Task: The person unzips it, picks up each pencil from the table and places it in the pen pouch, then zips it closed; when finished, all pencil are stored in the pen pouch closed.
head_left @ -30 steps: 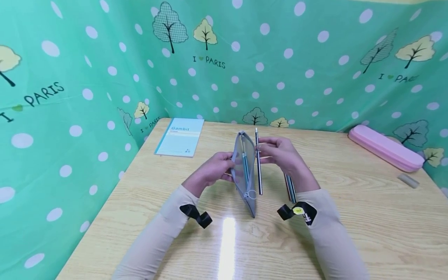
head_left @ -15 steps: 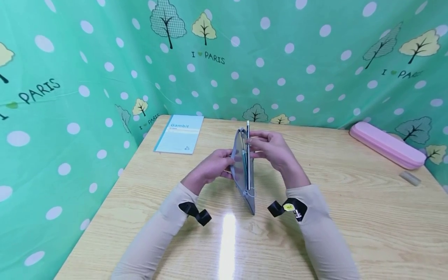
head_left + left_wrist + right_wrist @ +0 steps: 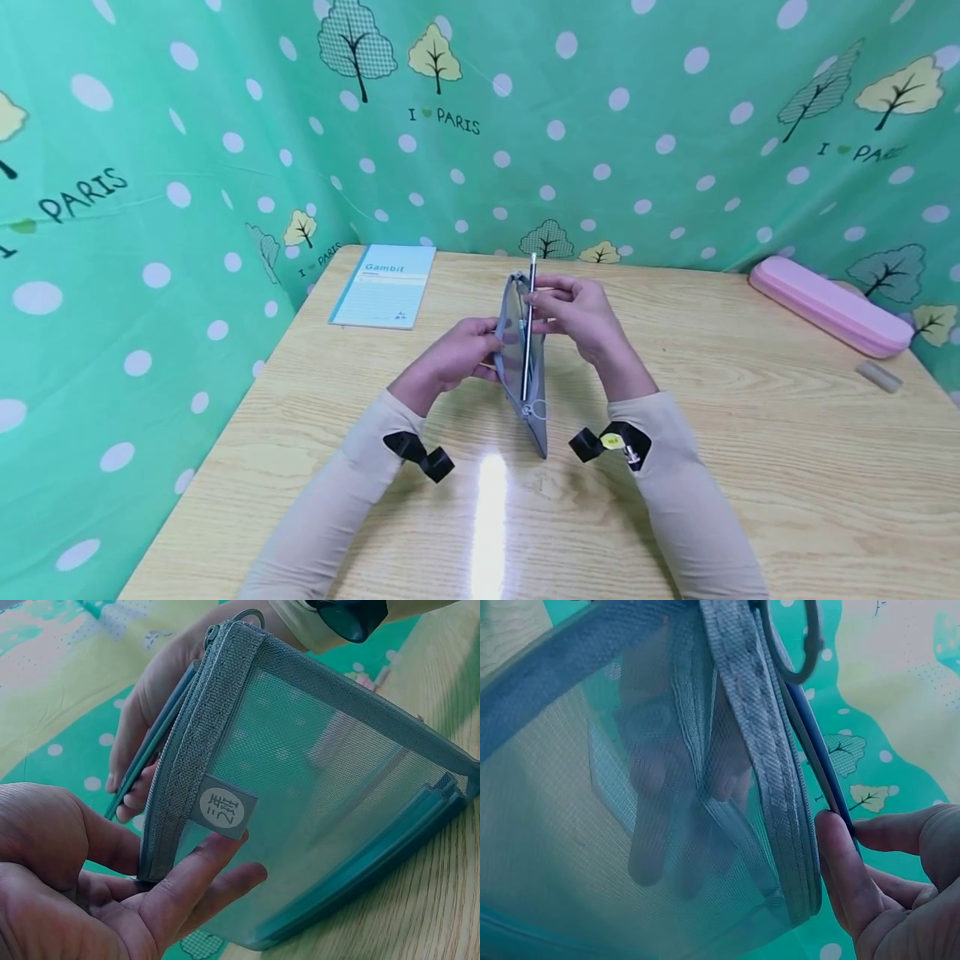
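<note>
My left hand [image 3: 461,354] holds a grey mesh zip pouch [image 3: 510,354] upright by its side, with the zip mouth facing up and spread. In the left wrist view, a fabric tag [image 3: 225,808] sits by the zip, and several teal pencils [image 3: 367,855] lie along the pouch's bottom. My right hand [image 3: 577,317] pinches a dark pencil [image 3: 528,350] with a pale end cap between thumb and fingers. That pencil stands over the pouch mouth, slightly tilted. From the right wrist view, the dark pencil [image 3: 821,754] runs beside the zip edge; whether its lower end is inside is unclear.
A blue and white notebook [image 3: 384,286] lies at the back left of the wooden table [image 3: 360,533]. A pink pencil case [image 3: 828,307] lies at the back right, with a small grey eraser-like block [image 3: 878,377] before it. A patterned green cloth [image 3: 480,125] hangs behind.
My right hand has moved left, bringing the pencil from beside the pouch to over its mouth, and the pencil now tilts. Several pencils by the right wrist have gone out of sight.
</note>
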A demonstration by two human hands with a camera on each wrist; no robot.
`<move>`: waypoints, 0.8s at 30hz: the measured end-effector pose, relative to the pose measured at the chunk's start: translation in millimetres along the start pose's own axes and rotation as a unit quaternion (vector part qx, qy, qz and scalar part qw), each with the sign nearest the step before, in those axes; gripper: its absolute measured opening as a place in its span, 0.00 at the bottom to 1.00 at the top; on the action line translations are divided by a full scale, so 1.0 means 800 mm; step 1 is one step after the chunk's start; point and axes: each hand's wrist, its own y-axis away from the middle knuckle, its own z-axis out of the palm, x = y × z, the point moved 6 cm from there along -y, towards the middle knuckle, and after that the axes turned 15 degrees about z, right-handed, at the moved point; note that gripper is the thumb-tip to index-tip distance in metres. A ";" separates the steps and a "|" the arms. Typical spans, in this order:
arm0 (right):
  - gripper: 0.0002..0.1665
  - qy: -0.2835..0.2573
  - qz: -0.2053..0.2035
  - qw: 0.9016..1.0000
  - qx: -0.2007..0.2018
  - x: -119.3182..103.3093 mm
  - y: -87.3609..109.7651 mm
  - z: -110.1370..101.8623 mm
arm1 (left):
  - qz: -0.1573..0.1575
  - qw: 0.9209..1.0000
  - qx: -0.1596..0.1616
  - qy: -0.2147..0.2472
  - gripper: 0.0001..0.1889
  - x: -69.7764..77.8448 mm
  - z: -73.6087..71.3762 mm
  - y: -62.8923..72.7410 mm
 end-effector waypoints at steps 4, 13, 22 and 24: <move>0.27 0.009 0.002 1.000 0.005 0.001 0.001 0.000 | -0.002 1.000 0.000 0.004 0.25 0.000 0.001 -0.001; 0.27 0.041 -0.006 0.999 0.013 -0.002 0.004 0.002 | -0.003 1.000 0.001 0.001 0.26 0.001 -0.001 -0.001; 0.25 0.082 -0.033 0.996 0.023 -0.005 0.011 0.007 | 0.000 1.000 -0.002 0.003 0.25 0.000 0.000 -0.002; 0.25 0.092 -0.035 0.995 0.031 -0.004 0.012 0.006 | 0.002 1.000 -0.004 0.005 0.25 0.000 0.000 -0.001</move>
